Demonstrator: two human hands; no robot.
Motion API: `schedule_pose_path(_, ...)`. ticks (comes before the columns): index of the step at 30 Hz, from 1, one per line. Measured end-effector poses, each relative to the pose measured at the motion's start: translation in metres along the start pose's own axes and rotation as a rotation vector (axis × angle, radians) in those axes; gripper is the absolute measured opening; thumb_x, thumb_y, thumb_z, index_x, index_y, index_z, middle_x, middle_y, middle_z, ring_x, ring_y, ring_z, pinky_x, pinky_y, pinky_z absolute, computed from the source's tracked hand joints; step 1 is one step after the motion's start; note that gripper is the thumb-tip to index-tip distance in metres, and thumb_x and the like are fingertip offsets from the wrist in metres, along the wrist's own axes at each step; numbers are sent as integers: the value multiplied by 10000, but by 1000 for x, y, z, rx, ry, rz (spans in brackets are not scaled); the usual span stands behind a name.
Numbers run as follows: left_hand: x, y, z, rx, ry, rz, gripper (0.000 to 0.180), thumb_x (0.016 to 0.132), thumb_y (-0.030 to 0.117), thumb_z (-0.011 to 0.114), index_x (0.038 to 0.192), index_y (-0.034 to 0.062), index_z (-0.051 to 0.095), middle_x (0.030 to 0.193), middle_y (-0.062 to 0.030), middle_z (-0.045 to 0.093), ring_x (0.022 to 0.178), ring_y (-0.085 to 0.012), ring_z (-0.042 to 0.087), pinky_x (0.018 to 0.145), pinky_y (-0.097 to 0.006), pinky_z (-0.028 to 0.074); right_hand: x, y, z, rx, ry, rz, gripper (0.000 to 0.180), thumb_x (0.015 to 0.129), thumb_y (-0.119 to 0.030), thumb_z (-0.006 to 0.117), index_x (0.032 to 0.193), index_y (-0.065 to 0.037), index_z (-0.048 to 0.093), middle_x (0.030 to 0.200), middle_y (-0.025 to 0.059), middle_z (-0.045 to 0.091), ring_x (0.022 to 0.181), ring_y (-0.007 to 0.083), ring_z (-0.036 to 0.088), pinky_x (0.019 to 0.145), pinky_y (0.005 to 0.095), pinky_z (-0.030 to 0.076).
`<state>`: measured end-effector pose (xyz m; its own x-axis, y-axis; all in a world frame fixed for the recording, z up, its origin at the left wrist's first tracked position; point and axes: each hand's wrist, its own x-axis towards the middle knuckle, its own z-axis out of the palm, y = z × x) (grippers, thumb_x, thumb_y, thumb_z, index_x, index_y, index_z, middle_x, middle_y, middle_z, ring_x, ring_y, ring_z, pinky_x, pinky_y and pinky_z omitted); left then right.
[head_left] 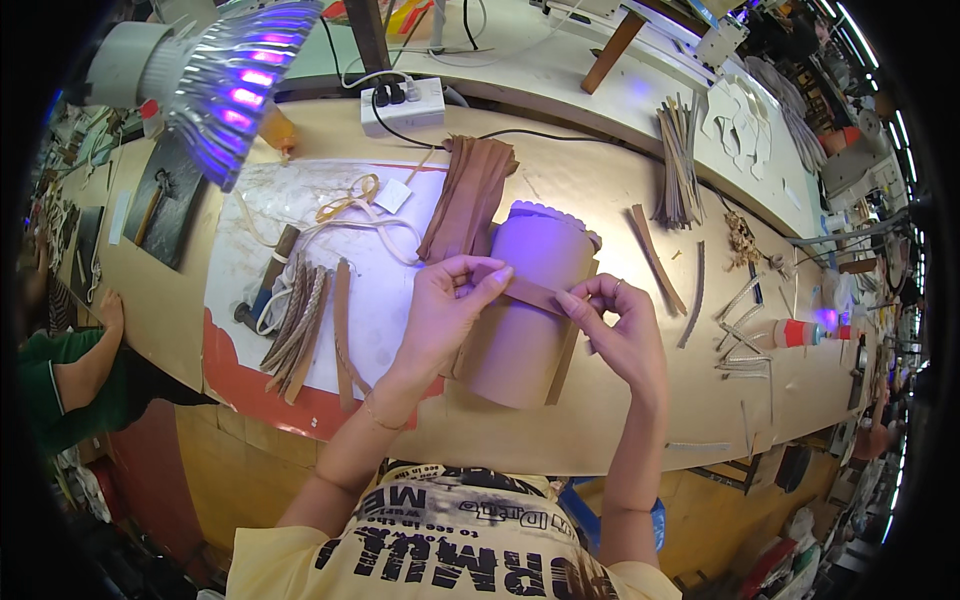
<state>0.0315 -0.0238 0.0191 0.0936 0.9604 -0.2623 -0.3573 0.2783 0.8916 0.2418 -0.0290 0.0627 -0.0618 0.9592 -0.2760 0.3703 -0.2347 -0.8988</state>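
aligning brown strip (535,294) across cylinder (518,355), i think; left grip (445,312), right grip (627,338) pinching it; next probably wants even tension.

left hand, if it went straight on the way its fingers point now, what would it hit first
Beyond the brown strip pinched in the left hand, it would probably meet the tan cylinder first, though the gap between fingertips and its surface is hard to judge here.
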Motion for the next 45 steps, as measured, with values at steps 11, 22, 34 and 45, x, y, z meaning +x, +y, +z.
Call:
schedule_pose_path(11, -6, -10, -7, -124, 73, -117, 160, 930, 119, 688, 1024, -10, 674, 755, 43, 581, 544, 17, 375, 462, -168, 258, -15, 28, -10, 205, 55, 8, 195, 892, -193, 737, 857, -15, 665, 722, -39, 615, 652, 26, 494, 611, 194, 394)
schedule_pose_path(22, -4, -19, -6, 178, 155, -77, 184, 927, 162, 696, 1027, 8, 687, 741, 62, 576, 579, 6, 415, 487, -168, 276, -14, 73, 13, 166, 160, 56, 230, 853, -235, 764, 920, -32, 679, 849, 27, 673, 778, 117, 628, 719, 283, 500)
schedule_pose_path(34, 5, -38, -20, 132, 138, 58, 169, 973, 206, 637, 1048, 55, 631, 574, 85, 408, 459, 4, 285, 401, -176, 189, -138, 148, -88, -591, 886, 180, 225, 852, -135, 647, 1060, -52, 670, 1071, 139, 640, 992, 321, 621, 911, 422, 484)
schedule_pose_path(45, -8, -32, -25, -27, 177, 3, 321, 1003, 184, 572, 1275, 16, 548, 1128, -58, 610, 753, -52, 523, 639, -196, 417, -230, 198, -127, -1240, 522, 82, 340, 749, -84, 678, 1089, -104, 663, 1090, 57, 678, 1108, 211, 616, 946, 355, 462)
